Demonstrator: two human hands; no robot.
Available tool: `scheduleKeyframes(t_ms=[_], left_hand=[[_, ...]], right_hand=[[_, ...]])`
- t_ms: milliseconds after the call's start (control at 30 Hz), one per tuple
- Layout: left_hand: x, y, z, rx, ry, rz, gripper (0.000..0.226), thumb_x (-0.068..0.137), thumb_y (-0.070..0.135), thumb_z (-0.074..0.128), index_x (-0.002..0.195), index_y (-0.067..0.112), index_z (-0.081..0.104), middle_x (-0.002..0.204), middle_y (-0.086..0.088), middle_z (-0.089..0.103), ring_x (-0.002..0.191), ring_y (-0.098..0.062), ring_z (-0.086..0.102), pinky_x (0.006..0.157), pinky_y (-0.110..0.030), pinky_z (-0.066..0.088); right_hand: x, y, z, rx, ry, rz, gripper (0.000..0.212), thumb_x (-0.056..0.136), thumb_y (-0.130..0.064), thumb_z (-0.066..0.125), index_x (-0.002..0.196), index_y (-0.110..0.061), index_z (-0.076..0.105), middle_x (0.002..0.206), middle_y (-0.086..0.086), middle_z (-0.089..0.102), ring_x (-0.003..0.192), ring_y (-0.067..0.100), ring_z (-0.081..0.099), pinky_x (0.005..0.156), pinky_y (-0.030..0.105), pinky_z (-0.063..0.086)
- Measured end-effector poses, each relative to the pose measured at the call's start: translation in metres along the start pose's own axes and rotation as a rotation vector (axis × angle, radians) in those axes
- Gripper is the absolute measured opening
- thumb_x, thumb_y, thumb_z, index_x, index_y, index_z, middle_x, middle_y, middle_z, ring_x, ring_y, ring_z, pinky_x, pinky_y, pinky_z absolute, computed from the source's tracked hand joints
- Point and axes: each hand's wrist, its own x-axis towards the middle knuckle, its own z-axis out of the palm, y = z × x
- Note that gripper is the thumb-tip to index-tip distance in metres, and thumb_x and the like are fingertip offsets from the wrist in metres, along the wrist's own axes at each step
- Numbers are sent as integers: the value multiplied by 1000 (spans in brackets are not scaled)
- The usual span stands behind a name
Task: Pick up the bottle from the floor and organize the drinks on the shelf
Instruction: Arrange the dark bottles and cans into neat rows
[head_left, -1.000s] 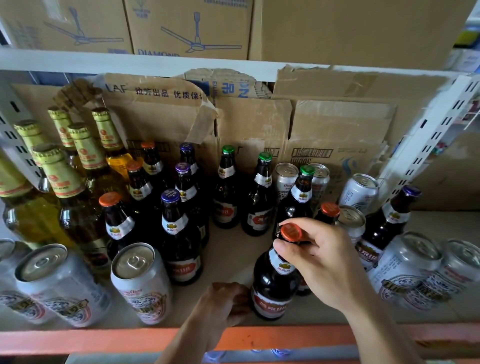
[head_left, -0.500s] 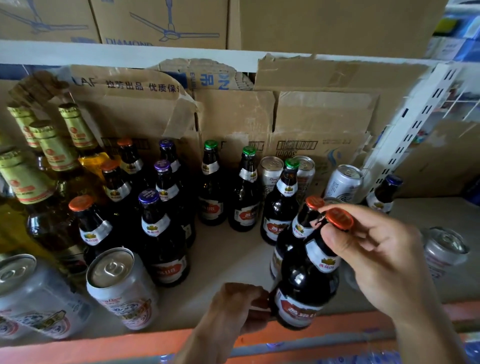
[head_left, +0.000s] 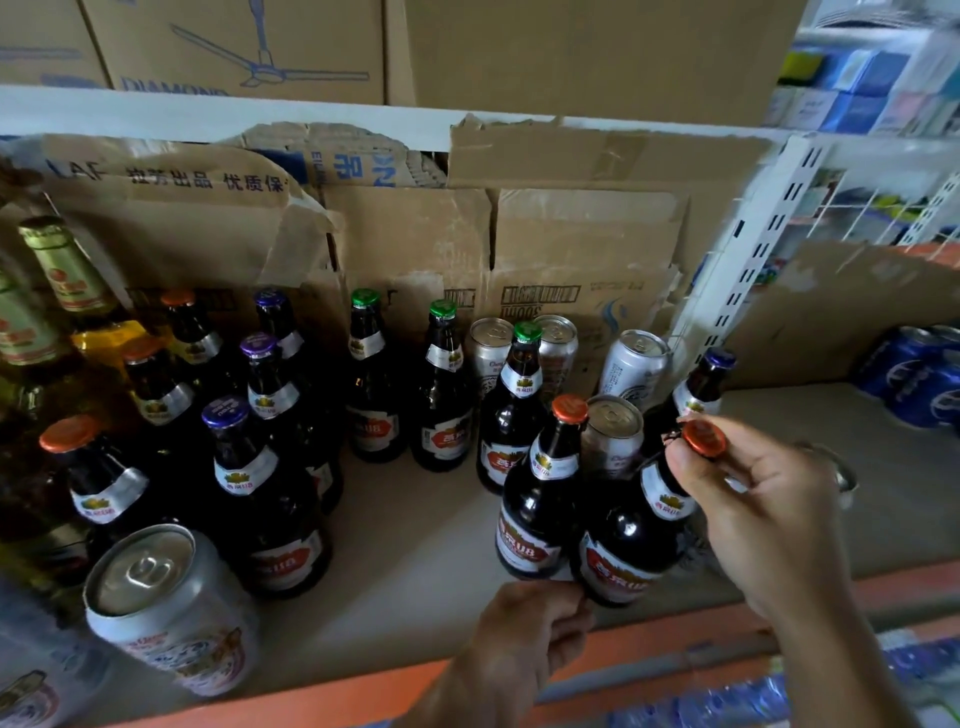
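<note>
While flattened cardboard boxes (head_left: 582, 249) line the back at 12 o'clock, a pale shelf (head_left: 415, 551) with an orange front edge spans the view. Dark beer bottles (head_left: 260, 467) with purple, orange and green caps stand in rows from 9 to 12 o'clock, with silver cans behind the green-capped ones. One large silver can (head_left: 171, 608) stands at 7 o'clock. Blue cans (head_left: 919, 379) sit at 3 o'clock. At 4 o'clock, near the front edge, the task's bottle (head_left: 623, 545) tilts with its top toward 3 o'clock, just beside an orange-capped neighbour (head_left: 540, 499). The right hand (head_left: 763, 519) pinches its orange cap (head_left: 704, 439), fingers closed round it. The left hand (head_left: 524, 639) has curled fingers at the bottle's base; whether they grip it is unclear.
</note>
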Motion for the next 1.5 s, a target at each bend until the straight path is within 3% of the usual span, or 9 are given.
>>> scheduleKeyframes(t_ms=[167,333,400,533,667,900,1133,1333,1500], left_hand=[[5,-1,-8,40,5,-4,15,85,8,59,92,-1,69,91,-16,71,88,-21,68,74,-26,54],[-3,9,-28,45,34,30,16,86,6,56,92,-3,68,88,-16,69,77,-22,68,65,-23,54],[-7,15,-41,23,31,48,18,85,6,56,88,-4,70,87,-18,69,76,-23,67,66,-25,54],[-8,29,-71,-97,91,90,20,87,4,53,86,-6,70,80,-18,71,75,-25,66,68,-30,56],[-3,43,-94,-182,140,149,21,90,7,50,90,-2,69,80,-15,70,74,-25,66,65,-31,54],[13,53,-119,-384,215,245,21,93,11,48,100,0,65,99,-16,69,94,-25,64,80,-34,51],[31,58,-119,-419,214,284,24,96,8,40,105,4,62,101,-14,66,97,-25,61,80,-33,49],[38,59,-120,-394,224,269,24,94,3,39,96,5,63,98,-16,67,92,-26,63,80,-35,49],[39,58,-120,-388,247,268,22,93,3,41,98,3,63,97,-18,67,88,-27,64,72,-33,52]], right_hand=[[-2,11,6,-54,-42,7,39,83,-47,59,90,-9,57,68,14,62,65,34,59,57,45,51],[7,4,6,-79,-76,58,9,78,-45,66,87,-42,65,77,-12,70,71,7,66,58,23,50],[11,2,4,-84,-130,106,15,78,-43,74,89,-47,66,83,-24,70,77,-4,66,60,17,50],[21,-10,3,-42,-110,126,47,69,-54,68,109,-30,68,96,-18,72,92,-5,65,80,15,52],[41,-35,16,-14,-54,31,24,83,-28,71,106,-23,70,98,-18,70,96,-5,65,83,7,48],[82,-80,57,36,-190,-16,12,87,-27,67,99,-29,70,89,-20,68,87,-14,62,68,1,44],[122,-97,116,-93,-496,47,24,87,-31,65,110,-24,68,105,-7,69,96,10,64,89,35,51],[138,-101,158,-482,-768,-14,53,97,-25,53,147,-20,36,151,7,40,129,26,47,89,28,38],[137,-103,167,-693,-780,-61,38,92,-11,58,130,-6,52,134,14,50,116,32,53,88,37,47]])
